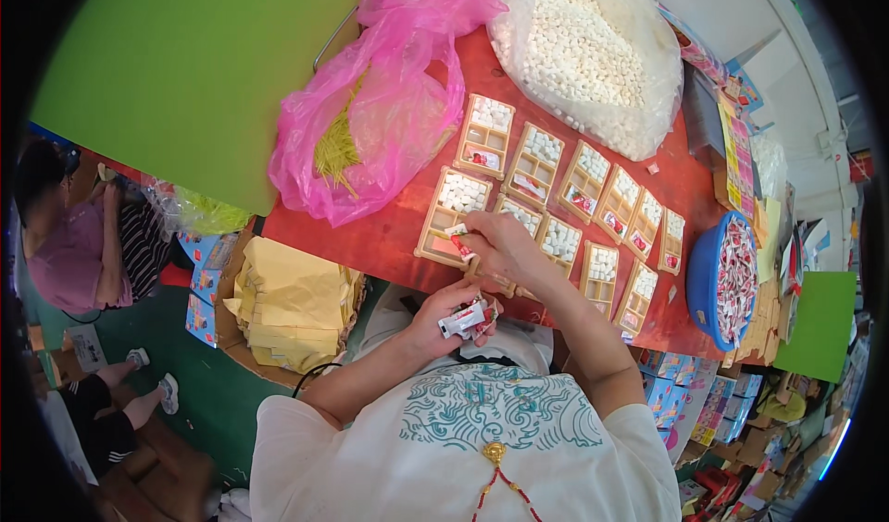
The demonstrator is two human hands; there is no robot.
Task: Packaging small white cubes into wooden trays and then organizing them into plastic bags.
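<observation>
Right hand: in the head view, the right hand (507,242) reaches forward and left over the near row of trays, palm down.
Right fingers: closed in a pinch on one small packet, the tips nearly together.
Pinched packet: the red-and-white packet (459,235) sits over the lower compartments of the near-left tray (443,217); whether it touches the tray, I cannot tell.
Left hand: the left hand (443,322) is turned up in front of the body, close to the surface's near edge.
Left fingers: curled partway round several loose packets (465,319), silvery white with red; how many, I cannot tell.
Near-left tray: tan and divided, with white pieces (463,191) filling its far compartment and something reddish pink in the near part.
Other trays: two slanting rows run to the right, each with white pieces at the far end; several, such as the far-left tray (488,136), also have red-and-white packets nearer the person.
Surface: the red surface (370,244) lies under all of the trays.
Pink bag: the translucent pink bag (407,128) lies left of the trays, yellow-green sticks (335,151) inside.
Clear bag: the clear bag (659,87) beyond the trays is heaped with more white pieces.
Blue basin: the blue basin (701,281) at the right is full of small packets.
Carton: the carton (243,351) below the surface's left side holds yellow paper (294,290).
</observation>
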